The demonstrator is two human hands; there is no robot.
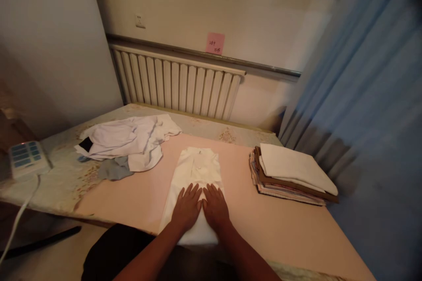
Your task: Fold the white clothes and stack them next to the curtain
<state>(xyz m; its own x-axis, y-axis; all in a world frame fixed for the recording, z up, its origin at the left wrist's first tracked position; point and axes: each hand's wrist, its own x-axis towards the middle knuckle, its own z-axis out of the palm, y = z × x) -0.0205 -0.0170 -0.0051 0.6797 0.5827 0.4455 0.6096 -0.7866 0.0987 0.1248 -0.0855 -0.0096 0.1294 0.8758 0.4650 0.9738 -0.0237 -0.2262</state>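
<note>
A white shirt (198, 169), folded into a long narrow strip with its collar at the far end, lies on the pink table surface (138, 193) in front of me. My left hand (187, 208) and my right hand (215, 207) rest flat side by side on the near half of the shirt, fingers stretched out and pointing away from me. Neither hand grips anything.
A loose heap of white and grey garments (127, 140) lies at the far left. A stack of folded clothes (292, 171) sits at the right. A white device with blue buttons (26, 158) and its cable are at the left edge. A radiator (178, 81) and blue curtain (369, 96) stand behind.
</note>
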